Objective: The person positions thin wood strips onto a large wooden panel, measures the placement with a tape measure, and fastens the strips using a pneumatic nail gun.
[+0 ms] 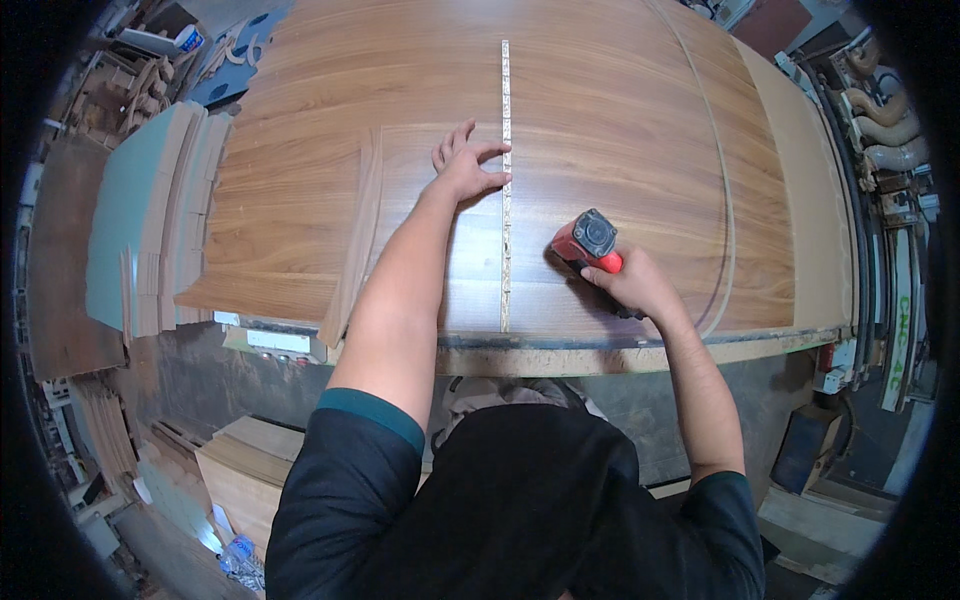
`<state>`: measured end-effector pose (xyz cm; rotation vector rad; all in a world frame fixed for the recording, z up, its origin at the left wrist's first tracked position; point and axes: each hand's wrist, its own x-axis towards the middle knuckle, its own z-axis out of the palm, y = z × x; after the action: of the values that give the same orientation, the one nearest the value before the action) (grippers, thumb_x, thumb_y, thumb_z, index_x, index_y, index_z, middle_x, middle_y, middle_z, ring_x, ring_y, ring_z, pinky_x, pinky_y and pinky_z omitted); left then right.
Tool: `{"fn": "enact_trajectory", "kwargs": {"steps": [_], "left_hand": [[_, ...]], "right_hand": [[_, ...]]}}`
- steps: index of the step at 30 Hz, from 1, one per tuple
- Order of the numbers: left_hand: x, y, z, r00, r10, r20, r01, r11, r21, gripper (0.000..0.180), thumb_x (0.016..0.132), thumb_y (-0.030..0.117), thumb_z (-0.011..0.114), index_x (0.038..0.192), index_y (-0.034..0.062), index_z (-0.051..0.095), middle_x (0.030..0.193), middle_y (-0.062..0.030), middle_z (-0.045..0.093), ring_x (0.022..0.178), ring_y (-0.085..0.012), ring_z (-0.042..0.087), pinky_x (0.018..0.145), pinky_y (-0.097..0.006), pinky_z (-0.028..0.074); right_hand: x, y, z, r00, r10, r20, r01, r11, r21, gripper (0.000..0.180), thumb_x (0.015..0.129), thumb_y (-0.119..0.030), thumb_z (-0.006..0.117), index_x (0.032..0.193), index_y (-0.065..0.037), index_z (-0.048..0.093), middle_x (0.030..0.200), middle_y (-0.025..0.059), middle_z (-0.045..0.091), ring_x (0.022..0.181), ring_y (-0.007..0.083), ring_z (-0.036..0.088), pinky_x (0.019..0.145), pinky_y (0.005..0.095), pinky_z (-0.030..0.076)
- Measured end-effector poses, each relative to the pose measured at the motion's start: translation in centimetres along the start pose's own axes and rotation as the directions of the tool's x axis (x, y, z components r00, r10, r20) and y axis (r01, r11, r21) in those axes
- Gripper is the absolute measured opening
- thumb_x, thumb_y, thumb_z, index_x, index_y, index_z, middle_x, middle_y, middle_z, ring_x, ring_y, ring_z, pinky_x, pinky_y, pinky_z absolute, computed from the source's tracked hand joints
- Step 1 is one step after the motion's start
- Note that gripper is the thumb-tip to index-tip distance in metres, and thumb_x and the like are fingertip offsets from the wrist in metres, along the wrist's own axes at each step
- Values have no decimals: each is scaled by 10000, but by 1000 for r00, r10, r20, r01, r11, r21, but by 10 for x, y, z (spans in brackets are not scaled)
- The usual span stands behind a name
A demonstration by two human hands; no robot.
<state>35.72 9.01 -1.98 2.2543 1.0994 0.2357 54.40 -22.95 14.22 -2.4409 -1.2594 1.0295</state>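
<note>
A large wood-grain panel lies flat on a work table. A narrow cut slot showing pale chipboard runs straight down its middle, toward me. My left hand rests flat on the panel just left of the slot, fingers spread. My right hand grips a red and black power tool, which sits on the panel just right of the slot, near the front edge.
A narrow cut strip of the same wood lies at an angle left of my arm. Stacked boards and offcuts stand at the left. More boards lie on the floor below. Machine parts and hoses line the right side.
</note>
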Motion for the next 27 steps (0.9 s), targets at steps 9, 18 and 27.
{"fn": "enact_trajectory", "kwargs": {"steps": [9,18,27], "left_hand": [[1,0,0,1000,-2,7,2,1000,16,706,762,631,1011,1430,560,793,1901,-125,290,1774,-430,136,1404,-669,66],[0,8,-4,999,-25,33,25,1000,-16,689,782,583,1021,1432,546,796,1896,-148,293,1772,-444,124,1405,-666,44],[0,2,2,1000,10,7,-9,997,-80,666,784,559,1026,1414,521,814,1895,-153,293,1767,-478,97,1385,-715,13]], "right_hand": [[0,-8,-7,999,14,40,-13,1000,-19,539,970,-539,882,1229,-67,855,947,227,842,859,363,830,832,493,641],[34,-52,0,997,22,74,-40,965,260,461,1013,-431,886,1198,-11,848,718,87,734,571,187,668,549,403,536],[55,-71,-6,992,54,118,-62,996,62,484,983,-454,894,1140,3,855,703,99,738,563,208,687,581,431,561]]}}
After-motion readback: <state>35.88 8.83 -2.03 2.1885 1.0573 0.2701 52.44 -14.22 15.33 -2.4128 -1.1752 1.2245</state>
